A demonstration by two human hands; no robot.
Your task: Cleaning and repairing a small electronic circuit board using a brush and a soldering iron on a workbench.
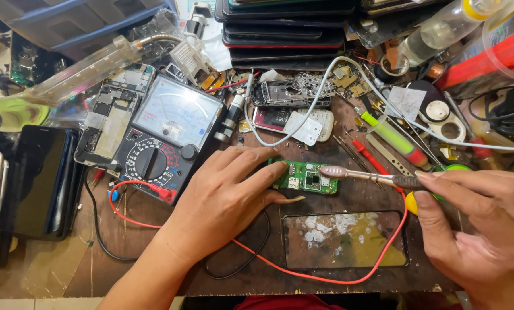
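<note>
A small green circuit board [306, 177] lies flat in the middle of a brown workbench. My left hand [225, 195] rests on the bench with its fingertips pressing the board's left end. My right hand [478, 229] holds a toothbrush [372, 177] by its handle. The brush head [333, 171] sits over the board's right part, touching or just above it.
An analog multimeter [168, 135] with red and black leads [257, 258] stands left of the board. A cracked phone screen [343, 238] lies in front. Phones [41, 181] are stacked at the far left, more at the back. Screwdrivers, tweezers, phone parts and a white cable [349, 69] crowd the rear.
</note>
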